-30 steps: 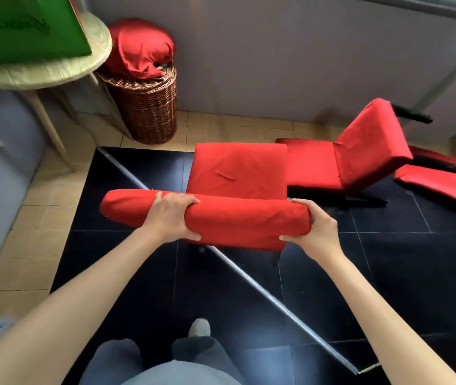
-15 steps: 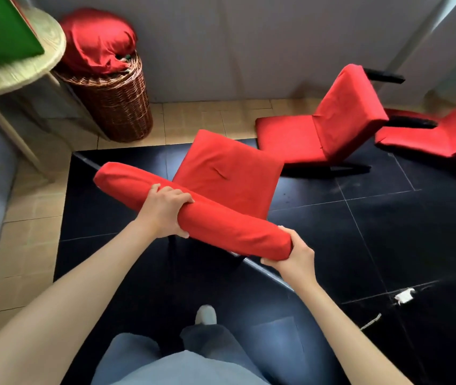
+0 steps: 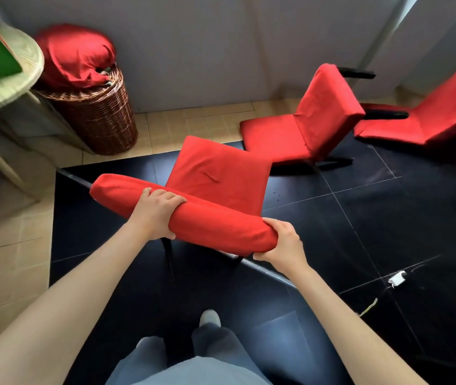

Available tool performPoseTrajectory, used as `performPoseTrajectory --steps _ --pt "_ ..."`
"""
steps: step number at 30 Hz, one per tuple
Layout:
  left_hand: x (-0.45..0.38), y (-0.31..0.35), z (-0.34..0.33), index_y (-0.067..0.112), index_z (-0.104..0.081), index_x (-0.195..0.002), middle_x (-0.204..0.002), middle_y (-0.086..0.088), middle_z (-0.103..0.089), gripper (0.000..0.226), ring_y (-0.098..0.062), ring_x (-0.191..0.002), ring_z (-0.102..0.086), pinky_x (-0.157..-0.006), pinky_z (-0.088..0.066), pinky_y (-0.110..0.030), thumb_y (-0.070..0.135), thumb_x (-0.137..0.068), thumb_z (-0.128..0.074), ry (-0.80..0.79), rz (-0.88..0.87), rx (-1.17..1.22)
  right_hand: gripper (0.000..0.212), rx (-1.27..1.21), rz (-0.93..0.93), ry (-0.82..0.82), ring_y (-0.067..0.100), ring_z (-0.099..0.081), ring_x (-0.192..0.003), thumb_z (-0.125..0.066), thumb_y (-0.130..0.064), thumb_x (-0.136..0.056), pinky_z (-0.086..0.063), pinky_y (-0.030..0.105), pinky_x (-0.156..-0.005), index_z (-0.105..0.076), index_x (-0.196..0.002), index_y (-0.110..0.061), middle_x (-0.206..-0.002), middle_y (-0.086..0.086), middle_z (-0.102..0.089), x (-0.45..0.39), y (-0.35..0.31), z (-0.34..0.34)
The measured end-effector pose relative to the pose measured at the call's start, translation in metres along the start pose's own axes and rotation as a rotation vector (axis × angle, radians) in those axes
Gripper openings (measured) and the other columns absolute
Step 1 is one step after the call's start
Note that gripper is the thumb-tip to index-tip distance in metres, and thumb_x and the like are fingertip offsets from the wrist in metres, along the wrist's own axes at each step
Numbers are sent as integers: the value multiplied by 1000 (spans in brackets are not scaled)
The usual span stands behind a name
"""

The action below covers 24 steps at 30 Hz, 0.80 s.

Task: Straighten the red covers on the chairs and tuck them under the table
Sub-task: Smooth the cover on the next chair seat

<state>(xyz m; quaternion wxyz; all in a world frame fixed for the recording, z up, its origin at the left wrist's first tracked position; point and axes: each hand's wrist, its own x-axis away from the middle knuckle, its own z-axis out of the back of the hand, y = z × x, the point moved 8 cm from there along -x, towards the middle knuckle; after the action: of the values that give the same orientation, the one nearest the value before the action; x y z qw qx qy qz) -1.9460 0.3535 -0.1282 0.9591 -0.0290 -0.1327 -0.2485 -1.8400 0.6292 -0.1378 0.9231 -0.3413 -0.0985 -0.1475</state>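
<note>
Seen from the head camera, the left hand (image 3: 156, 211) is gripping the top of the red-covered chair (image 3: 221, 179) back, and the right hand (image 3: 282, 245) is pinching its end. The chair is standing on the black floor (image 3: 360, 223), apart from two tipped chairs (image 3: 304, 129) near the wall, a wicker basket (image 3: 96, 115) sitting off left.

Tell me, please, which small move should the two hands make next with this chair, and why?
Probably push the chair forward under the glass table. The left hand and the right hand already grip its red-covered backrest, the seat cover looks nearly smooth, and the seat already lies beneath the glass.
</note>
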Motion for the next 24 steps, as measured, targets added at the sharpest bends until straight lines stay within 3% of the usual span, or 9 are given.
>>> performPoseTrajectory --steps 4,10,17,24 --pt "-3 -1 0 31 -44 -130 -130 7 -55 79 -22 -119 -50 -102 -32 -41 56 -61 -75 -40 -17 -94 87 54 -37 21 24 -58 -111 -89 -23 -56 -43 31 -94 -52 -135 -33 -134 -1 -48 2 -1 -1" --pt "4 -3 -2 27 -55 -113 -109 7 -64 67 -21 -97 -59 -85 -38 -33 61 -59 -73 -7 -88 -157 75 142 -45 31 24 -60 -106 -89 -28 -58 -46 32 -93 -59 -127 -28 -123 1 -57 15 -8 -7" --pt "40 -22 -11 29 -57 -109 -105 9 -64 61 -18 -97 -59 -85 -38 -30 61 -60 -73 -20 -109 -162 75 143 -42 37 19 -60 -104 -91 -36 -55 -45 28 -89 -62 -124 -29 -118 -3 -59 49 -20 -34" --pt "88 -42 -21 28 -58 -110 -107 8 -65 60 -18 -99 -59 -88 -39 -30 60 -61 -74 -46 -99 -134 78 125 -47 12 19 -60 -105 -92 -32 -52 -46 30 -92 -62 -124 -29 -119 -4 -60 84 -38 -63"
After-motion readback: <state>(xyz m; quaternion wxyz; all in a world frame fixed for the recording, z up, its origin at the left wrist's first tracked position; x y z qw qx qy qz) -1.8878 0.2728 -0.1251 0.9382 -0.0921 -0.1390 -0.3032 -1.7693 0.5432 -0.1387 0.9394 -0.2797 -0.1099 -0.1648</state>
